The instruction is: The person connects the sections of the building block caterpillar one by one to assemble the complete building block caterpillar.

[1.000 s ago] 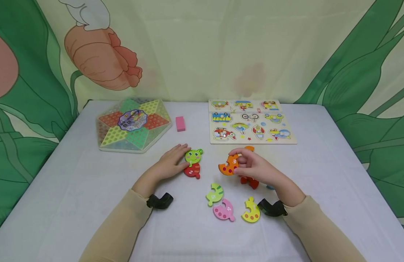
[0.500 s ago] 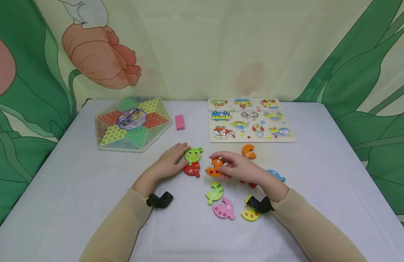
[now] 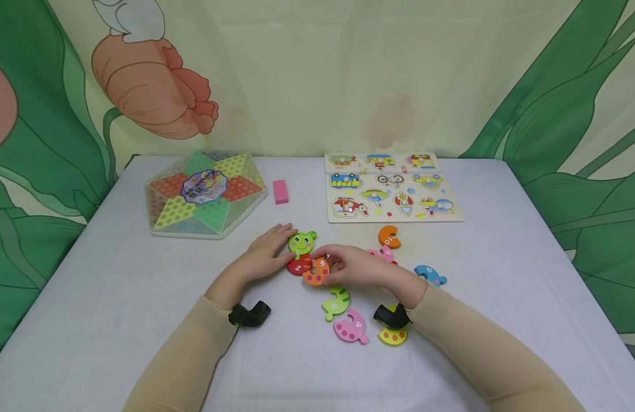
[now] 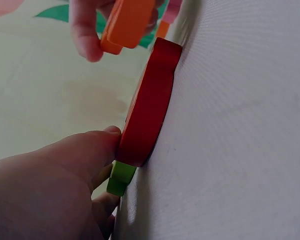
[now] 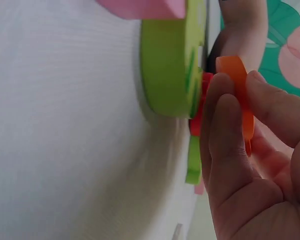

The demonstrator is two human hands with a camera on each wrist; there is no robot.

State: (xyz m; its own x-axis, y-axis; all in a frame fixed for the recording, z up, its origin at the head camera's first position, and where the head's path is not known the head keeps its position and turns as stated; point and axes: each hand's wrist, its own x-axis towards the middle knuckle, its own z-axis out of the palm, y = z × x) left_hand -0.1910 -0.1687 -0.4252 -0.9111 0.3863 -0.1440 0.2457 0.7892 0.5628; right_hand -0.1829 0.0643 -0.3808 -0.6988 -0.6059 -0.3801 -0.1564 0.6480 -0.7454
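Observation:
In the head view, my left hand (image 3: 262,252) rests at the left side of a green caterpillar-head puzzle piece (image 3: 301,243) and a red number 2 puzzle piece (image 3: 298,267) joined below it. The left wrist view has the thumb (image 4: 97,145) touching the red piece (image 4: 152,100). My right hand (image 3: 360,266) pinches an orange number 3 puzzle piece (image 3: 314,276) between thumb and fingers. This piece is at the red one's lower right in the head view; the left wrist view shows the orange piece (image 4: 132,22) raised off the table.
Near the right hand lie green number 5 (image 3: 341,301), pink number 4 (image 3: 350,328), yellow (image 3: 393,336), blue (image 3: 427,273), orange number 10 (image 3: 387,237) and pink (image 3: 384,252) pieces. Behind are a vehicle puzzle board (image 3: 392,197), a pink block (image 3: 280,191) and a hexagonal game box (image 3: 206,220).
My right hand has carried the orange number 3 piece leftward, up to the red piece. The blue and pink pieces behind it have come into view. My left hand has stayed in place.

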